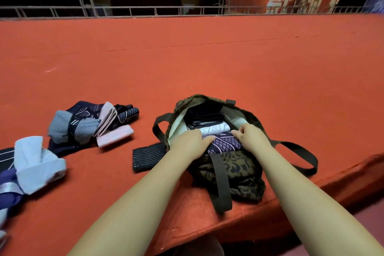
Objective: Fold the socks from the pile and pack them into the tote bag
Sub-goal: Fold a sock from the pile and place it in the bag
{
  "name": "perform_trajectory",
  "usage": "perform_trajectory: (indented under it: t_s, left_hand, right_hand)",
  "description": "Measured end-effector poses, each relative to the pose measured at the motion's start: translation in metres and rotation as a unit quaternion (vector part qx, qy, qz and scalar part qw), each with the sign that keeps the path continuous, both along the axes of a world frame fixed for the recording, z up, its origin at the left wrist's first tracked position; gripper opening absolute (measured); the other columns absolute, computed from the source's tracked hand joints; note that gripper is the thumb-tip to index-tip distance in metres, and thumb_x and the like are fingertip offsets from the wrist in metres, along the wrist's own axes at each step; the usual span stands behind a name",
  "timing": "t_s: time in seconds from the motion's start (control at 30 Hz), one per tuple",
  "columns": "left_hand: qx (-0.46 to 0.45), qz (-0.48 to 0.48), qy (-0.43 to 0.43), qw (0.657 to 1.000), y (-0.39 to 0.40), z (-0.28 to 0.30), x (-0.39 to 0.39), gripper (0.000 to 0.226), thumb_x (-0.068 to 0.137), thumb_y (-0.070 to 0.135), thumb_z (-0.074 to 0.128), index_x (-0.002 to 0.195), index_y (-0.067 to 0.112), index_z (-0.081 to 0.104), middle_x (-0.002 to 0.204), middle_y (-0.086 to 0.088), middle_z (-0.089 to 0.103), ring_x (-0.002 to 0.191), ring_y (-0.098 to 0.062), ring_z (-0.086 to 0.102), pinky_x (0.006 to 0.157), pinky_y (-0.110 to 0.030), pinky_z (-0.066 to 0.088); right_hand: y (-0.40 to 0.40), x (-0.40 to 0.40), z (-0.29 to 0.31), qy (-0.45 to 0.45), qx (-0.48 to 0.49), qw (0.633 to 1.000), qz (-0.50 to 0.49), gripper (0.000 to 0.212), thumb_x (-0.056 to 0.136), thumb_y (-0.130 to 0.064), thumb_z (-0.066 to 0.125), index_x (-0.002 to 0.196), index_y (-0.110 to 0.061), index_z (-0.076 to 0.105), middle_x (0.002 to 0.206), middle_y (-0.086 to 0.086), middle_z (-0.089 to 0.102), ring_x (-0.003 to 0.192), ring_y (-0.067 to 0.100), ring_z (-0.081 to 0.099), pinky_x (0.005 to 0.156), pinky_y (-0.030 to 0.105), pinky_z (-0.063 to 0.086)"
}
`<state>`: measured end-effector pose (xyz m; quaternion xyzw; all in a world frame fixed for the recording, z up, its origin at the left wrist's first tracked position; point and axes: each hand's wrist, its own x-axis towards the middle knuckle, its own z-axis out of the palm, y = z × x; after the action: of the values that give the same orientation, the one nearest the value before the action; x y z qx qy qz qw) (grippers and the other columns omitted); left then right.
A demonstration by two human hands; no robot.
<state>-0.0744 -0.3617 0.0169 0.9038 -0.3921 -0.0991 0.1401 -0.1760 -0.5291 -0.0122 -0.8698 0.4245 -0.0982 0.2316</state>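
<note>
Both hands are in the tote bag (pixel 234 164) mouth: left hand (pixel 190 143) and right hand (pixel 251 136) each pinch an end of the purple patterned sock (pixel 224 142), nearest of those packed. Sock pile (pixel 91 124) sits left on the red desk (pixel 207 64).

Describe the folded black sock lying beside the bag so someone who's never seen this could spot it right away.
Start at the camouflage tote bag near the front edge of the red table. Just outside the bag's left side, under the left hand, lies the black sock, folded flat. Unlike the jumbled pile farther left, it lies alone, black with thin pale stripes.
</note>
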Motion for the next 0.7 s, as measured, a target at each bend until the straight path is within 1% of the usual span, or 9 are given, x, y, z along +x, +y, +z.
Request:
perform_trajectory:
  t_s: [0.07, 0.13, 0.23, 0.3, 0.33, 0.43, 0.5, 0.6, 0.7]
  left_hand:
    - [-0.045, -0.004, -0.003, 0.999, 0.018, 0.004, -0.010, 0.053, 0.082, 0.070, 0.042, 0.095, 0.020, 0.052, 0.087, 0.007, 0.060, 0.079, -0.015, 0.053, 0.063, -0.032, 0.040]
    - [-0.065, -0.038, 0.000, 0.997, 0.035, 0.005, -0.018, 0.052, 0.073, 0.071, 0.053, 0.096, 0.026, 0.055, 0.084, 0.013, 0.064, 0.080, -0.010, 0.058, 0.065, -0.032, 0.046]
    - [-0.041, -0.152, 0.004, 0.987, 0.046, 0.002, -0.017, 0.028, 0.077, 0.055, 0.062, 0.095, 0.032, 0.065, 0.091, 0.015, 0.067, 0.089, -0.005, 0.059, 0.073, -0.028, 0.046]
    - [-0.071, -0.222, 0.056, 0.971, 0.048, -0.001, -0.014, 0.014, 0.083, 0.040, 0.064, 0.091, 0.030, 0.069, 0.088, 0.016, 0.065, 0.088, -0.002, 0.058, 0.077, -0.026, 0.045]
    - [-0.098, -0.235, 0.083, 0.964, 0.049, -0.002, -0.011, 0.011, 0.084, 0.035, 0.064, 0.089, 0.028, 0.070, 0.084, 0.018, 0.064, 0.085, 0.000, 0.057, 0.077, -0.025, 0.045]
    - [-0.163, -0.206, 0.137, 0.955, 0.057, -0.003, -0.003, 0.006, 0.084, 0.032, 0.064, 0.080, 0.031, 0.067, 0.082, 0.019, 0.065, 0.079, 0.004, 0.058, 0.072, -0.019, 0.043]
    - [-0.218, -0.159, 0.186, 0.945, 0.064, -0.006, 0.001, 0.008, 0.084, 0.030, 0.064, 0.076, 0.030, 0.065, 0.083, 0.017, 0.067, 0.078, 0.003, 0.060, 0.074, -0.020, 0.047]
    - [-0.294, -0.098, 0.238, 0.920, 0.081, -0.012, 0.009, 0.011, 0.085, 0.024, 0.061, 0.077, 0.028, 0.065, 0.080, 0.015, 0.067, 0.077, 0.001, 0.059, 0.077, -0.022, 0.046]
    - [-0.308, -0.046, 0.295, 0.904, 0.108, -0.022, 0.028, 0.012, 0.083, 0.031, 0.060, 0.080, 0.022, 0.066, 0.081, 0.007, 0.069, 0.081, -0.009, 0.063, 0.081, -0.027, 0.048]
  right_hand:
    - [-0.001, 0.002, 0.001, -0.004, -0.005, 1.000, -0.001, 0.033, 0.090, -0.044, 0.053, 0.071, -0.019, 0.044, 0.077, 0.003, 0.058, 0.079, 0.027, 0.056, 0.064, 0.034, 0.039]
    - [-0.001, 0.005, 0.003, -0.001, -0.013, 1.000, 0.005, 0.033, 0.091, -0.044, 0.052, 0.071, -0.019, 0.044, 0.078, 0.004, 0.060, 0.080, 0.027, 0.056, 0.065, 0.035, 0.040]
    - [0.000, 0.009, 0.010, 0.039, -0.020, 0.998, 0.045, 0.035, 0.093, -0.042, 0.052, 0.068, -0.018, 0.044, 0.075, 0.005, 0.059, 0.079, 0.027, 0.057, 0.065, 0.034, 0.039]
    - [-0.001, 0.008, 0.015, 0.068, -0.017, 0.995, 0.072, 0.037, 0.094, -0.040, 0.052, 0.067, -0.017, 0.043, 0.070, 0.004, 0.054, 0.077, 0.027, 0.054, 0.063, 0.034, 0.034]
    - [-0.002, 0.007, 0.019, 0.078, -0.014, 0.994, 0.077, 0.036, 0.094, -0.041, 0.052, 0.068, -0.017, 0.043, 0.069, 0.004, 0.052, 0.078, 0.026, 0.053, 0.063, 0.033, 0.032]
    - [0.002, 0.002, 0.031, 0.065, -0.021, 0.995, 0.068, 0.036, 0.093, -0.048, 0.048, 0.078, -0.015, 0.050, 0.080, 0.004, 0.059, 0.082, 0.026, 0.055, 0.067, 0.034, 0.038]
    - [0.016, -0.001, 0.041, 0.012, -0.043, 0.997, 0.059, 0.040, 0.093, -0.052, 0.044, 0.088, -0.013, 0.055, 0.088, 0.005, 0.061, 0.084, 0.026, 0.057, 0.071, 0.036, 0.043]
    - [0.055, 0.000, 0.061, -0.096, -0.038, 0.992, 0.074, 0.036, 0.092, -0.047, 0.046, 0.083, -0.013, 0.053, 0.078, 0.000, 0.059, 0.072, 0.020, 0.055, 0.063, 0.034, 0.041]
    - [0.105, 0.012, 0.075, -0.179, 0.080, 0.973, 0.121, 0.029, 0.091, -0.041, 0.052, 0.079, -0.015, 0.052, 0.064, -0.007, 0.051, 0.055, 0.012, 0.049, 0.053, 0.028, 0.037]
